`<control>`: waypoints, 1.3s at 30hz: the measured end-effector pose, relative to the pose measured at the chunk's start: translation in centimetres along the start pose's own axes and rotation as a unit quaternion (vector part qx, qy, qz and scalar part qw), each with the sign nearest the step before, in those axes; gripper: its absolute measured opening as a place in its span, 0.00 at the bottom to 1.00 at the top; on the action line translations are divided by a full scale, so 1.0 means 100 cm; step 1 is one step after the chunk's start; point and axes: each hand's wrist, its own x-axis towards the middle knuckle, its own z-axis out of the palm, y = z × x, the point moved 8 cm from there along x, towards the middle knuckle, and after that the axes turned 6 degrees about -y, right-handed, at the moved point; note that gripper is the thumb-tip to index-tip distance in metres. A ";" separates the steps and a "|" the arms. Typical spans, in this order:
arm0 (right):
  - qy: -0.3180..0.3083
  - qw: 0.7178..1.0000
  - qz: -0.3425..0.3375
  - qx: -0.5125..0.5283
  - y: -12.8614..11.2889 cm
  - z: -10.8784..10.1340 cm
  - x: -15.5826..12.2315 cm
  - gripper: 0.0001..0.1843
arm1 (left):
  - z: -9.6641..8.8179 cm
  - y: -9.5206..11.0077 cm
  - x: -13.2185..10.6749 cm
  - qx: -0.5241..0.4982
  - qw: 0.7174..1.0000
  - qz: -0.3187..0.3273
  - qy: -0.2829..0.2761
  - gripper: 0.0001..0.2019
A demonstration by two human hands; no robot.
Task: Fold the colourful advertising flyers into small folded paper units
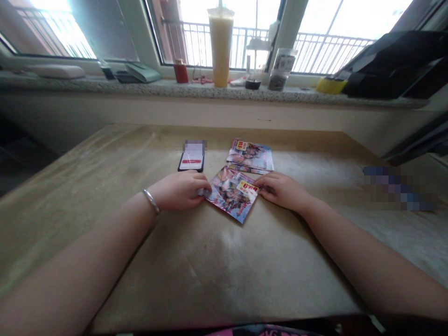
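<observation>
Currently between my hands: I am seeing the printed packet (234, 193) slanting on or just above the table (210, 261), near a stack (250, 156) of similar ones; I cannot tell if it is touching the table.
Left grip: my left hand (185, 190) is pinching its left corner, fingers curled closed.
Right grip: my right hand (285, 190) is gripping its right corner, fingers bent in, contact partly hidden.
Handling the packet: I am favouring light, even tension; pulling harder on one side would be risking creases or a tear.
Phone (192, 158): lying just beyond my left hand.
Tall cup (220, 51): standing on the windowsill (140, 88), holding something yellow-orange almost to its rim.
Clear container (281, 70): holding something dark, too blurred to name.
</observation>
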 end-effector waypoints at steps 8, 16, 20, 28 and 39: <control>-0.003 0.999 -0.034 -0.012 -0.015 -0.004 0.002 0.09 | 0.003 0.003 0.002 0.076 0.996 0.041 0.009 0.12; 0.010 0.997 0.071 0.013 -0.002 -0.003 0.005 0.06 | 0.002 -0.020 0.000 0.025 0.999 -0.035 -0.003 0.10; 0.016 0.993 0.104 0.052 0.005 0.002 0.007 0.05 | 0.002 -0.014 0.000 0.059 0.997 -0.043 -0.027 0.10; 0.014 0.978 0.191 0.083 0.007 0.012 0.011 0.10 | 0.007 -0.021 0.006 -0.050 0.976 -0.210 0.015 0.19; 0.011 0.971 0.216 0.105 0.019 0.016 0.008 0.06 | 0.021 -0.038 0.004 -0.153 0.961 -0.230 -0.006 0.14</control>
